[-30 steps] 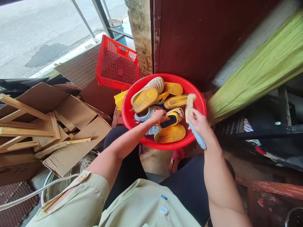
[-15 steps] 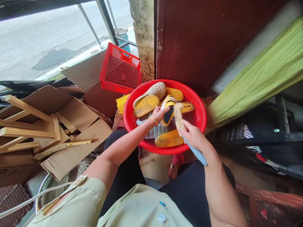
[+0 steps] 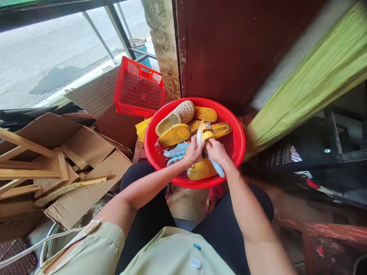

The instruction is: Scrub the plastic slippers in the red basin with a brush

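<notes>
One brush [image 3: 217, 167] shifted to one yellow slipper [image 3: 205, 133]; left fingers [image 3: 200, 146] pinch slipper, right fingers [image 3: 212, 143] wrap brush.

Red basin [image 3: 241, 142]; footwear [image 3: 185, 111] inside

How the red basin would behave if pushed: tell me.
The red basin would probably feel heavy and drag, since it holds several shoes and what looks like water. Being wide and low-sided, it seems unlikely to tip. A quick shove might well slosh the liquid and shift the loose pile.
</notes>
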Demonstrator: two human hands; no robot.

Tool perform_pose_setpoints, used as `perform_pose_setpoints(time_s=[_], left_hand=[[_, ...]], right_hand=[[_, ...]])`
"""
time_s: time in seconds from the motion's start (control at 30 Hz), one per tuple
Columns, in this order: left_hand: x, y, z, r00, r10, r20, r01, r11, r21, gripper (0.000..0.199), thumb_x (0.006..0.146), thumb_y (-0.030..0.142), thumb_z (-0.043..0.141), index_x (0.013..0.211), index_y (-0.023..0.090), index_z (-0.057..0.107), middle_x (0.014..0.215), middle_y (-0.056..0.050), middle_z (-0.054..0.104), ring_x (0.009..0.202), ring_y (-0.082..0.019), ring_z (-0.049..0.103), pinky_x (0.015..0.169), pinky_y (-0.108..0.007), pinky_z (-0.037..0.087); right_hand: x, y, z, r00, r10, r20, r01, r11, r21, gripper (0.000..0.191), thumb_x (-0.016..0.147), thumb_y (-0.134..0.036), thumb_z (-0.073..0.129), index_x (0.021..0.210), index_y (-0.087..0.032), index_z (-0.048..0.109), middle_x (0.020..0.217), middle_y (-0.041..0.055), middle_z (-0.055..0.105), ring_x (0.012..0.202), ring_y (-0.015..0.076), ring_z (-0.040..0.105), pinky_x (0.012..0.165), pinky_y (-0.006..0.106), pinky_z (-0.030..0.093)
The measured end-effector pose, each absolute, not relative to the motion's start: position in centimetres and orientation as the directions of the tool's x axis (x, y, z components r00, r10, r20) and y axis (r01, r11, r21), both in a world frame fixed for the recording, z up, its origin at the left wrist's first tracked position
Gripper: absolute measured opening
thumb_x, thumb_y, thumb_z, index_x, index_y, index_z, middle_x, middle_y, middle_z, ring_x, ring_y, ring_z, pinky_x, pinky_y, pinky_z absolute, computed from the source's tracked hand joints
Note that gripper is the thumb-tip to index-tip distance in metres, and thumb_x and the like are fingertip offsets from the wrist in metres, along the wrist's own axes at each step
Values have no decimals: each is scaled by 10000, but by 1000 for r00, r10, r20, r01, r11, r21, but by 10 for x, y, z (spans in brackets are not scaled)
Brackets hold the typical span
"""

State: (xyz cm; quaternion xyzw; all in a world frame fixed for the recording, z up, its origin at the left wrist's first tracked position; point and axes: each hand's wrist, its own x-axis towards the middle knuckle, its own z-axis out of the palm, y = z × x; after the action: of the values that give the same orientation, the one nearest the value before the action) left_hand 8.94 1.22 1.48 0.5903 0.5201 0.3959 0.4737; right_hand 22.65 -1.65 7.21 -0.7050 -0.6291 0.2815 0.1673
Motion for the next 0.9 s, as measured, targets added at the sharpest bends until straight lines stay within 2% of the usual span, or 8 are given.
perform_pose_setpoints(time_s=[0.17,0.37,0.5,0.57,0.67,0.77,0.83,0.9], left_hand=[[78,31,11,72,997,2,290,-23,957,435,996,383,568,1375,176,519,1286,-121,665,1152,-250,646,1056,-374,476],[71,52,11,72,997,1,311,-24,950,510,922,371,652,1400,219,560,1327,-88,684,1214,-273,646,1096,-400,466],[72,45,14,133,989,-57,424,-4,906,615,853,291,676,1447,198,551,1289,-105,709,1189,-315,664,1082,-456,485],[74,37,15,187,981,-56,499,-46,865,627,846,250,643,1461,177,548,1255,-123,722,1157,-333,679,1063,-473,498],[75,22,15,286,958,9,560,-175,810,589,853,221,596,1440,173,574,1238,-145,730,1139,-356,693,1049,-487,506],[73,9,16,327,940,91,553,-269,789,579,837,202,586,1416,185,594,1276,-151,724,1169,-381,688,1061,-494,498],[68,4,16,320,940,119,514,-278,812,556,818,211,616,1374,208,625,1265,-133,736,1180,-395,684,1068,-487,495],[62,6,17,296,948,113,447,-243,861,506,803,257,664,1307,228,662,1207,-105,758,1145,-387,693,1053,-470,505]], right_hand=[[214,-29,73,-128,958,-257,700,-96,-707,369,1050,-349,415,1257,-228,695,872,60,780,694,202,717,696,280,556],[251,-70,83,-304,923,-234,659,27,-751,363,989,-369,512,1244,-240,735,920,33,784,771,200,705,724,284,554],[289,-78,84,-111,968,-225,649,-101,-754,524,994,-444,519,1451,-210,622,897,39,772,720,205,695,713,322,582],[288,-78,80,-51,988,-145,682,-71,-728,556,997,-436,521,1502,-213,587,975,68,774,806,228,723,783,347,595],[265,-72,74,-63,997,-47,835,26,-550,513,1016,-348,490,1503,-241,610,1126,138,744,995,286,735,927,395,565],[251,-55,70,41,998,-56,928,-59,-369,541,1046,-292,420,1569,-225,541,1154,206,721,999,336,742,927,443,551],[257,-40,67,112,993,-38,923,-118,-366,545,1049,-291,415,1568,-176,534,1160,226,727,1044,350,734,949,451,547],[270,-29,61,148,989,-23,876,-142,-461,531,1042,-321,446,1530,-155,569,1129,192,757,1049,317,738,959,418,558]])
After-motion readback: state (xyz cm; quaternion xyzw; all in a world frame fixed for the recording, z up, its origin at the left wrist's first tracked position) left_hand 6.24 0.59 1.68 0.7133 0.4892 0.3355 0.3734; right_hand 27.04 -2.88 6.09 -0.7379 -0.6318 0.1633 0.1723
